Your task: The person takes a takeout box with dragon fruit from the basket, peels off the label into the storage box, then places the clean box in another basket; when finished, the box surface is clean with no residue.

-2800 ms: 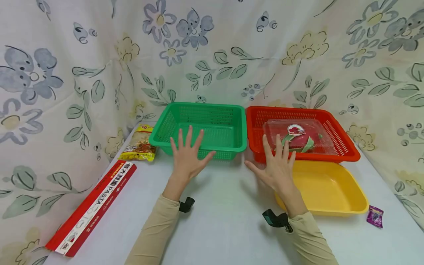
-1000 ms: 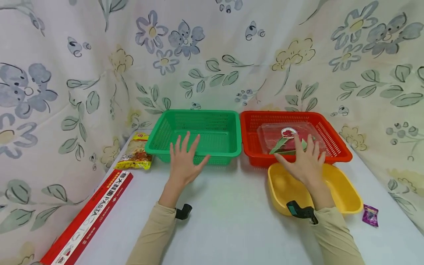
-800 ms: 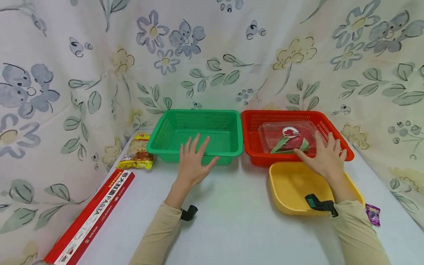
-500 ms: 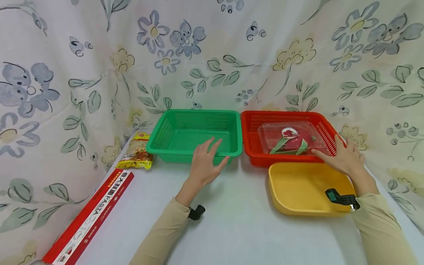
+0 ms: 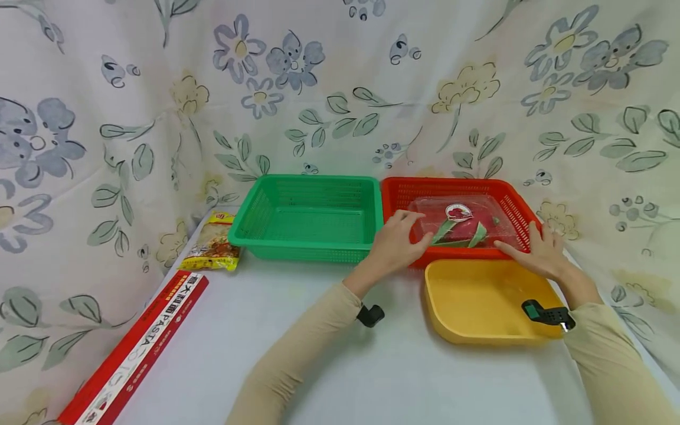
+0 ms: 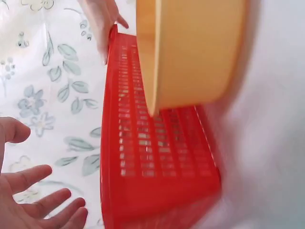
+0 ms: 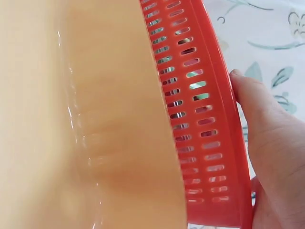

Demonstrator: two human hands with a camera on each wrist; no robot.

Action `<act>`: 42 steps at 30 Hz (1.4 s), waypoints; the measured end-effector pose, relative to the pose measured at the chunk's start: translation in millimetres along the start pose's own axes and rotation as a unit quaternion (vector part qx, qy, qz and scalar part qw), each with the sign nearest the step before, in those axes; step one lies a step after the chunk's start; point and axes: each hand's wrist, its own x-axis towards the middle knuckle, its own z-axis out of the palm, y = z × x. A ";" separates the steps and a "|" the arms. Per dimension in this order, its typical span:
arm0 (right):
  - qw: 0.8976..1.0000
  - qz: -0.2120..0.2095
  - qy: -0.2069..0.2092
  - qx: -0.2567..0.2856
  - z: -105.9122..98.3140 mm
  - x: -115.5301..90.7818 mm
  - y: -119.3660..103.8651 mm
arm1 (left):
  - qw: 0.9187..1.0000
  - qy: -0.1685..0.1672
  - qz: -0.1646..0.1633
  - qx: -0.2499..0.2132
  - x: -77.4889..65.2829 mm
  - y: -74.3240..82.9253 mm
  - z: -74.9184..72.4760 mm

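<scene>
Nearest stood the beige sleeves (image 5: 313, 324), each wrist bearing a small black device (image 5: 548, 314). Far to the left of the left hand, a long red PASTA box (image 5: 135, 348) lay slantwise on the white table (image 5: 239, 354). Below and between the hands sat a yellow tub (image 5: 486, 301), close against the red basket (image 5: 457, 254). The right hand (image 5: 547, 257) was loosely open at that basket's right front corner, its thumb at the rim; whether it had a grip could not be told. The left hand (image 5: 398, 245), fingers parted and holding nothing, hung near the basket's left end. Beyond and between both hands, a clear box (image 5: 435, 205) with something red and green inside lay in the red basket. Left of the left hand stood a green basket (image 5: 297, 252), then a yellow-edged food packet (image 5: 212, 242). Farthest hung a flowered curtain (image 5: 319, 53).
</scene>
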 end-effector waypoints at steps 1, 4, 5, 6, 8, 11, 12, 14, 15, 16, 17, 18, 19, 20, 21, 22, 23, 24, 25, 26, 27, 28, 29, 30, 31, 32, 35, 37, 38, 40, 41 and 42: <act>1.000 0.000 -0.001 0.002 0.9 0.8 -0.5 | 1.000 -0.018 -0.021 -0.015 7.9 5.0 5.4; 1.000 0.000 0.002 0.000 2.7 1.9 -1.7 | 0.992 -0.047 -0.100 -0.063 31.7 13.9 22.5; 1.000 0.000 0.003 -0.001 2.8 1.7 -2.2 | 0.987 -0.051 -0.131 -0.078 38.8 15.7 27.5; 1.000 0.000 0.004 -0.001 2.7 1.4 -2.6 | 0.982 -0.054 -0.162 -0.087 45.4 16.9 32.2; 1.000 0.001 0.009 -0.005 2.3 1.1 -3.2 | 0.969 -0.057 -0.216 -0.103 56.8 18.1 39.3; 1.000 0.004 0.014 -0.007 1.8 1.1 -3.8 | 0.946 -0.068 -0.280 -0.151 69.8 17.5 45.0; 1.000 0.007 0.015 -0.007 2.1 1.2 -4.0 | 0.936 -0.072 -0.297 -0.176 73.4 16.4 45.9; 1.000 0.011 0.015 -0.008 2.9 1.6 -4.6 | 0.909 -0.081 -0.329 -0.240 80.0 12.9 46.4; 1.000 0.013 0.015 -0.008 3.5 1.9 -5.0 | 0.895 -0.088 -0.345 -0.269 83.2 10.4 46.6; 1.000 0.015 0.015 -0.009 4.1 2.3 -5.5 | 0.880 -0.094 -0.365 -0.291 86.0 8.0 46.5; 1.000 0.016 0.014 -0.009 4.8 2.6 -6.1 | 0.866 -0.104 -0.381 -0.306 88.6 5.0 46.5; 1.000 0.017 0.014 -0.008 5.3 2.7 -6.9 | 0.855 -0.116 -0.395 -0.315 91.0 1.8 46.7; 1.000 0.017 0.014 -0.007 5.6 2.9 -7.6 | 0.845 -0.129 -0.408 -0.320 93.0 -1.1 46.9; 1.000 0.018 0.013 -0.006 6.0 3.0 -7.9 | 0.837 -0.143 -0.417 -0.325 94.5 -3.7 47.3; 1.000 0.019 0.013 -0.006 6.1 3.1 -7.9 | 0.832 -0.153 -0.425 -0.323 95.5 -5.5 47.9; 1.000 0.019 0.012 -0.006 6.1 2.9 -7.7 | 0.826 -0.158 -0.434 -0.324 96.0 -6.7 48.8; 1.000 0.020 0.012 -0.007 5.9 2.7 -7.3 | 0.822 -0.165 -0.436 -0.326 96.2 -7.7 49.8; 1.000 0.021 0.013 -0.008 5.5 2.3 -6.8 | 0.819 -0.167 -0.437 -0.331 95.9 -7.8 51.0; 1.000 0.021 0.013 -0.010 5.1 2.1 -5.9 | 0.818 -0.164 -0.436 -0.337 95.3 -7.3 52.3; 1.000 0.022 0.015 -0.012 4.6 1.8 -5.1 | 0.817 -0.156 -0.435 -0.344 94.5 -6.7 54.0; 1.000 0.022 0.016 -0.013 4.0 1.7 -4.3 | 0.818 -0.147 -0.432 -0.349 93.4 -5.9 55.5; 1.000 0.021 0.017 -0.013 4.0 1.9 -4.4 | 0.818 -0.136 -0.428 -0.359 92.0 -6.1 56.6; 1.000 0.021 0.018 -0.013 4.0 2.1 -4.7 | 0.821 -0.129 -0.418 -0.367 91.4 -7.1 58.4; 1.000 0.021 0.019 -0.012 4.0 2.2 -5.0 | 0.821 -0.122 -0.411 -0.377 89.9 -7.3 59.0; 1.000 0.021 0.018 -0.012 3.9 2.3 -5.3 | 0.823 -0.117 -0.402 -0.385 88.9 -8.0 59.9; 1.000 0.021 0.018 -0.011 3.9 2.2 -5.5 | 0.825 -0.115 -0.390 -0.393 88.8 -9.3 61.7; 1.000 0.021 0.019 -0.011 3.4 1.3 -5.9 | 0.833 -0.125 -0.346 -0.413 88.9 -12.5 63.7; 1.000 0.020 0.021 -0.011 3.4 0.7 -5.7 | 0.838 -0.135 -0.320 -0.421 89.6 -14.2 64.8; 1.000 0.018 0.022 -0.010 3.3 0.3 -5.6 | 0.841 -0.140 -0.307 -0.423 90.2 -15.0 65.4; 0.999 0.017 0.026 -0.009 3.6 -0.4 -5.5 | 0.855 -0.141 -0.286 -0.409 90.1 -15.0 65.4; 0.999 0.016 0.027 -0.007 3.7 -0.9 -5.6 | 0.862 -0.141 -0.281 -0.399 90.2 -14.7 66.1; 0.999 0.015 0.029 -0.006 4.0 -1.2 -5.5 | 0.869 -0.136 -0.271 -0.390 89.2 -13.9 66.0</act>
